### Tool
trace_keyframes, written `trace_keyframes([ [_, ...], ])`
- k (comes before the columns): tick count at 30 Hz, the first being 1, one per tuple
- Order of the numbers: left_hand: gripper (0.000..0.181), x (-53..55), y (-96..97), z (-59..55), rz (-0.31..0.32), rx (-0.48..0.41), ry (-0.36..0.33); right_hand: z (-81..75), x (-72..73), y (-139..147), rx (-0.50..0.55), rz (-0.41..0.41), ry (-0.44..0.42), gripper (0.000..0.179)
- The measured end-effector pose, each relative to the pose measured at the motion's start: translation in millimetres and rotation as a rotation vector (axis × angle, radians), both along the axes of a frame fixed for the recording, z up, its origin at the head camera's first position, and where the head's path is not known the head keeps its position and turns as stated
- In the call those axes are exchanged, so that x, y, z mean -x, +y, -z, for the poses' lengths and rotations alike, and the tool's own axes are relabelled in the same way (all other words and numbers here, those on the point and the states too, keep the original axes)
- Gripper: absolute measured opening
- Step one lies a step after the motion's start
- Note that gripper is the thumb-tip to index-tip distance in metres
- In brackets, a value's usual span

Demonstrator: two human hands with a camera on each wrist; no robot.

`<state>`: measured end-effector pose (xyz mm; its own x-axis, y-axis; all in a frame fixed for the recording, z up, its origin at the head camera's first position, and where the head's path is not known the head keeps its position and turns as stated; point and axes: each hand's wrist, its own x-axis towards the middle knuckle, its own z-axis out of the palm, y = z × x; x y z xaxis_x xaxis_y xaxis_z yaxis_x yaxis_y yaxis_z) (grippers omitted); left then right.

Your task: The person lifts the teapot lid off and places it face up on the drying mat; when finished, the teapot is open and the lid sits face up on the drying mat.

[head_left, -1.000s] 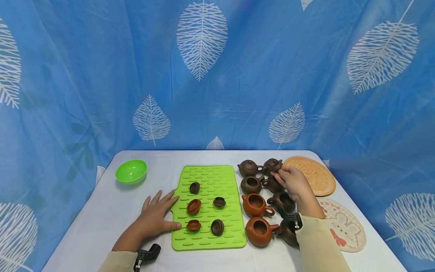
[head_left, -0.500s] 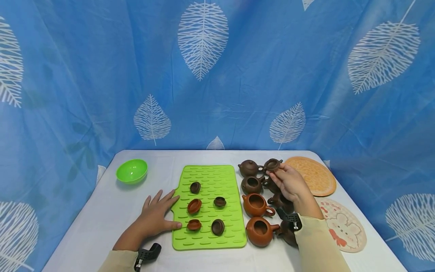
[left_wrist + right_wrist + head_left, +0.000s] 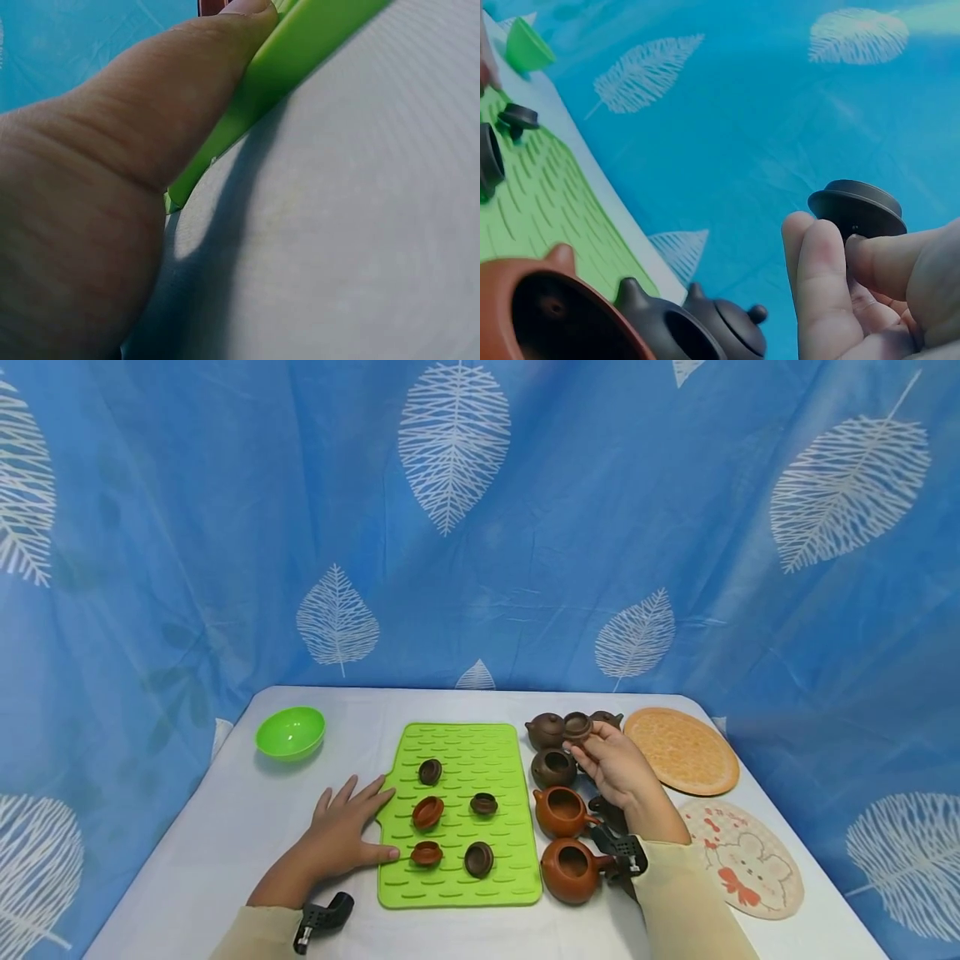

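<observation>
My right hand (image 3: 618,772) pinches a dark brown teapot lid (image 3: 577,727) by its knob, underside up, above the back teapots. In the right wrist view the lid (image 3: 857,206) sits upturned over thumb and fingertips. A lidded dark teapot (image 3: 544,732) and a lidless dark one (image 3: 553,770) stand close by. Two lidless reddish teapots, one nearer the front (image 3: 572,872), stand beside the mat; further dark teapots are partly hidden by the right arm. Fingers spread, my left hand (image 3: 341,837) rests at the left edge of the green mat (image 3: 461,893), its thumb on the rim.
Several upturned lids lie on the mat, among them a reddish lid (image 3: 427,812) and a dark lid (image 3: 478,859). A green bowl (image 3: 291,733) is at the back left. On the right lie a pizza-patterned round mat (image 3: 681,752) and a rabbit-print mat (image 3: 750,860).
The right hand has turned the dark lid underside up and carried it left from the rear right teapot. The left hand has stayed at the mat's edge.
</observation>
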<state>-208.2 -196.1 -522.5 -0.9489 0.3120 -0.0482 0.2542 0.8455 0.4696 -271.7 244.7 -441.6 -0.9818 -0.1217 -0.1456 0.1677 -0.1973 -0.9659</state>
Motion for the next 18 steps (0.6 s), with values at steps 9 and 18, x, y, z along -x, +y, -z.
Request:
trace_keyframes([
  [9, 0.108, 0.9, -0.8, 1.8, 0.006, 0.002, 0.008, 1.1, 4.6, -23, -0.092, -0.044, -0.021, 0.026],
  [18, 0.109, 1.9, 0.0, 1.8, -0.002, 0.011, -0.006, 0.5, 7.5, -44, -0.161, -0.097, -0.033, 0.026],
])
